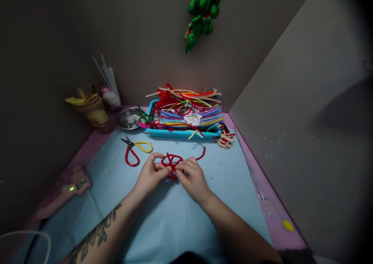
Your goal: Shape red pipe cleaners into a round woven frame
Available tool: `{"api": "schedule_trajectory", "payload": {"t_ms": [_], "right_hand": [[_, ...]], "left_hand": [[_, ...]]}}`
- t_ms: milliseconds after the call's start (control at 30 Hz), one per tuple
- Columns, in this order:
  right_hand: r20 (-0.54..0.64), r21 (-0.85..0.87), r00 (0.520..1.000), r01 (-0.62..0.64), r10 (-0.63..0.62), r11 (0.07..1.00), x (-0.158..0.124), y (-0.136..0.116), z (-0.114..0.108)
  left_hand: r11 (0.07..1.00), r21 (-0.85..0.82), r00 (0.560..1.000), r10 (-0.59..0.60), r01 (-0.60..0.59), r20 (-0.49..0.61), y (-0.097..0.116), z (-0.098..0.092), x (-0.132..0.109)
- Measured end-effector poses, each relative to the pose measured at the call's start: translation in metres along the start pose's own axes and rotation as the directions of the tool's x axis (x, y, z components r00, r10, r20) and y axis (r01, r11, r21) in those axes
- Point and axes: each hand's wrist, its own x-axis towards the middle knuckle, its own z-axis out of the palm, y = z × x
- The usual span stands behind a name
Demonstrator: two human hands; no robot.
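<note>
Both hands meet over the light blue mat [175, 213] at the middle of the table. My left hand [150, 174] and my right hand [192, 176] pinch a red pipe cleaner shape [171, 162] bent into loops, one hand on each side. A loose red end of it curls up to the right, toward the tray. The fingers of both hands are closed on the red wire.
A blue tray [180, 133] heaped with coloured pipe cleaners stands behind. Red and yellow scissors [135, 150] lie to the left, near a metal dish [129, 118] and a cup of sticks [93, 110]. A small red-white figure [225, 139] sits right of the tray. Walls close in on both sides.
</note>
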Motion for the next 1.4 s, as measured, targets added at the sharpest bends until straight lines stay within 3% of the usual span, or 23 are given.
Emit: {"api": "schedule_trajectory", "payload": {"t_ms": [367, 667, 800, 967, 1133, 1400], "right_hand": [[0.029, -0.03, 0.999, -0.014, 0.015, 0.999, 0.002, 0.003, -0.001], [0.029, -0.043, 0.999, 0.027, -0.026, 0.999, 0.0, 0.003, 0.0], [-0.08, 0.051, 0.995, -0.05, 0.054, 0.997, 0.001, 0.008, 0.001], [-0.279, 0.185, 0.931, -0.189, 0.236, 0.964, 0.0, 0.012, 0.002], [-0.347, 0.217, 0.89, -0.229, 0.294, 0.949, -0.002, 0.004, 0.007], [-0.208, 0.176, 0.956, -0.173, 0.208, 0.969, -0.007, -0.005, 0.017]], "left_hand": [[1.0, -0.008, 0.999, 0.0, -0.001, -0.05, 0.003, 0.001, -0.001], [0.997, 0.078, 0.998, -0.02, 0.025, -0.057, 0.003, 0.003, -0.002], [0.999, 0.047, 0.996, 0.012, -0.008, -0.088, 0.008, 0.0, -0.002], [0.993, 0.017, 0.975, 0.119, -0.117, -0.189, 0.017, 0.001, -0.007], [0.988, 0.06, 0.983, 0.148, -0.142, -0.105, 0.011, 0.012, -0.017], [0.982, 0.028, 0.969, 0.187, -0.185, -0.16, 0.003, 0.018, -0.018]]}}
